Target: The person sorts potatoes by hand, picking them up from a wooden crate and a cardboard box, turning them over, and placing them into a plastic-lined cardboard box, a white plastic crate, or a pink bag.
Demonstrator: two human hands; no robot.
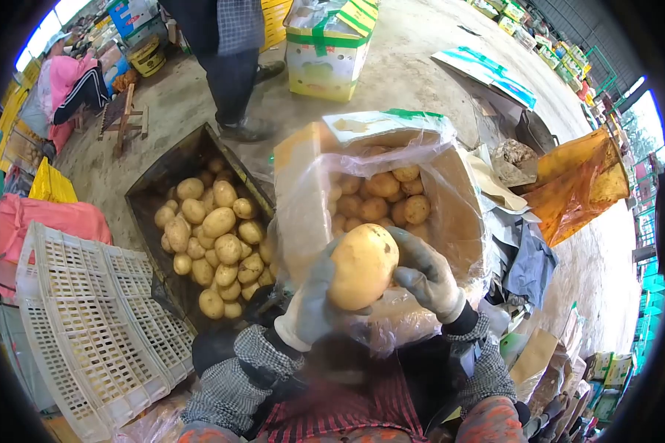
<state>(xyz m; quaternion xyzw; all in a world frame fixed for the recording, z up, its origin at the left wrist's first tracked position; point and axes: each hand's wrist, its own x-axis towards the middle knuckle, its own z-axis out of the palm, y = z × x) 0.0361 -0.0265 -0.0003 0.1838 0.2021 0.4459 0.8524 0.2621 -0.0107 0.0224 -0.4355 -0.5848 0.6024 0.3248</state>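
Note:
A large pale potato (363, 267) with a few dark specks is held up close to the camera, in front of the cardboard box. My left hand (312, 299), in a grey-and-white glove, cups its left side. On the other side, the gloved fingers of my right hand (427, 275) press against it. Behind the hands stands an open cardboard box (301, 199) lined with clear plastic film (391, 321), with several potatoes (382, 184) lying inside. To the left, a dark crate (142, 193) holds a heap of potatoes (219, 221).
A white slatted plastic crate (100, 310) leans at the left. Beyond the box, a person (233, 59) stands near a taped carton (325, 63); another person (66, 81) sits far left by a wooden stool (125, 118). Orange plastic sheeting (576, 184) and flattened cardboard (488, 74) lie right.

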